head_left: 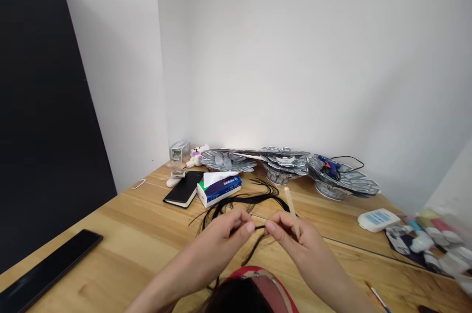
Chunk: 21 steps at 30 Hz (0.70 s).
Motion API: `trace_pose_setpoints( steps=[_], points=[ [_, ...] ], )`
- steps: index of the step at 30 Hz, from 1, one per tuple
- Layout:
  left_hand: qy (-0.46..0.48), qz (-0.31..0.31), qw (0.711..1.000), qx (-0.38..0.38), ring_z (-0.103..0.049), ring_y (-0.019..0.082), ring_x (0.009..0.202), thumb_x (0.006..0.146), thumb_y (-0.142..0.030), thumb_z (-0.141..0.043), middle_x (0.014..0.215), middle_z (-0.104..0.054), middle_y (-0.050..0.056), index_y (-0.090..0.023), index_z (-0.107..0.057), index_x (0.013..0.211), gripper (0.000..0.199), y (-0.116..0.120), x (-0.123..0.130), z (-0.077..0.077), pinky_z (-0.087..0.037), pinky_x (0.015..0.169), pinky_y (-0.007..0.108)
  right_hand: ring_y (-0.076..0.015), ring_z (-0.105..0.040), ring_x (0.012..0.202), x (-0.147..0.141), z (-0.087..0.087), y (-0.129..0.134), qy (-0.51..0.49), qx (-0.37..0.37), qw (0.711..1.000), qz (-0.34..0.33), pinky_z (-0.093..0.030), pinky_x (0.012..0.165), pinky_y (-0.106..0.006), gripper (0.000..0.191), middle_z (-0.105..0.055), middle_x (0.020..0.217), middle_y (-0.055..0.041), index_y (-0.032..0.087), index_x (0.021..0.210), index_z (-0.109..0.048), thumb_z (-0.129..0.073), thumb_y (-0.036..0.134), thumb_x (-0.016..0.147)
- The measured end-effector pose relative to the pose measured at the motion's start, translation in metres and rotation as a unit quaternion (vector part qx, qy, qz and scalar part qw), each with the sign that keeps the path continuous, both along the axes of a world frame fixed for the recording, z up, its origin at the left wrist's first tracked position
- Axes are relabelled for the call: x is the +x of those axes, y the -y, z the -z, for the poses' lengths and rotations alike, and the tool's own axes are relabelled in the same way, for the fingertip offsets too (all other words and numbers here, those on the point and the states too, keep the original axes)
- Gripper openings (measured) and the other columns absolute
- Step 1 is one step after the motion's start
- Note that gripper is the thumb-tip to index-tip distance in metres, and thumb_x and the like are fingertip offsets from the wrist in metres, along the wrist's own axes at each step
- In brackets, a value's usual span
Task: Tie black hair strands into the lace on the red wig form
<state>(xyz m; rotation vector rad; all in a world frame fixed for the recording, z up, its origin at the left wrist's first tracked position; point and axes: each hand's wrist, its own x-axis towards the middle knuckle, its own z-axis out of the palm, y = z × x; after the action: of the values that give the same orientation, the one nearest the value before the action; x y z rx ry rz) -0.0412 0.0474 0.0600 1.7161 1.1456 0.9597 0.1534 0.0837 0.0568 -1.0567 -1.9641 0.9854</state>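
Both hands are meeting near the middle of the wooden table [121,234], pinching a thin strand of black hair [236,201] between them. The left hand [226,234] is gripping the strand with thumb and forefinger; the right hand [291,237] is clamping the same strand while also holding a wooden stick [291,210] tilted upright. Just beyond, a tissue box [219,189] is lying beside a black notebook [184,188].

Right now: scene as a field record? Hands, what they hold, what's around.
left hand: pinches a strand of black hair
right hand: pinches the same strand and holds a wooden stick upright
surface: wooden table
behind hands: tissue box, black notebook, folded card ornaments, blue glue gun
far left: black phone
far right: blurred small bottles
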Motion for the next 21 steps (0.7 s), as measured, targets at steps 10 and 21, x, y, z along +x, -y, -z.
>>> trace_pose_setpoints(
  steps=[10, 21],
  points=[
    [0.133, 0.012, 0.991, 0.022, -0.048, 0.024, 0.125, 0.092, -0.044, -0.06, 0.119, -0.058, 0.006, -0.021, -0.071, 0.076, 0.03, -0.007, -0.001, 0.001, -0.034, 0.103, 0.031, -0.0093, -0.021, 0.048, -0.013, 0.015, 0.0, -0.156, -0.099, 0.983, -0.002, -0.017, 0.042, -0.026, 0.048, -0.053, 0.077, 0.0025, 0.022, 0.068, -0.058, -0.06, 0.066, 0.087],
    [0.282, -0.017, 0.959, 0.024, -0.051, 0.028, 0.127, 0.088, -0.048, -0.071, 0.11, -0.071, 0.008, -0.022, -0.078, 0.078, 0.029, -0.006, 0.016, 0.003, -0.03, 0.112, 0.036, -0.0052, -0.023, 0.036, -0.036, 0.024, 0.009, -0.305, -0.249, 0.913, -0.106, -0.018, 0.038, -0.019, 0.046, -0.04, 0.043, 0.0115, 0.024, 0.075, -0.048, -0.061, 0.067, 0.086]
  ],
)
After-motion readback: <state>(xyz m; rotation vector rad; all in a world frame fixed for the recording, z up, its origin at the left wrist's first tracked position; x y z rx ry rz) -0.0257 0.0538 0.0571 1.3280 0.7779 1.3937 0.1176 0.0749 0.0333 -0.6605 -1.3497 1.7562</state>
